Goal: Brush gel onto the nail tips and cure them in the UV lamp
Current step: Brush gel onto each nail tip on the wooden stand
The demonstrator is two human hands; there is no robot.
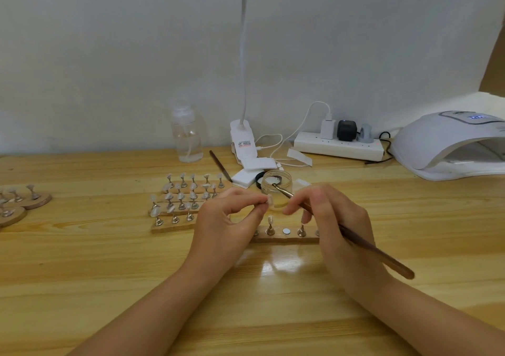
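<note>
My left hand (232, 219) pinches a small pale nail tip (269, 200) between thumb and fingers, above the wooden table. My right hand (333, 219) grips a long brown brush (377, 251), whose thin metal end reaches into an open clear glass jar of gel (276, 189). Below my hands lies a wooden strip holder (284, 237) with metal stands, two of them carrying nail tips, and one bare round magnet (286, 230). The white UV lamp (448, 148) stands at the far right, its opening facing me.
Several wooden strips with nail tips on stands (185, 199) lie left of my hands, and round wooden bases (24, 202) at the far left. Behind are a clear pump bottle (187, 137), a clip lamp (243, 139), a power strip (338, 145), white pads (246, 176) and a second brush (220, 165).
</note>
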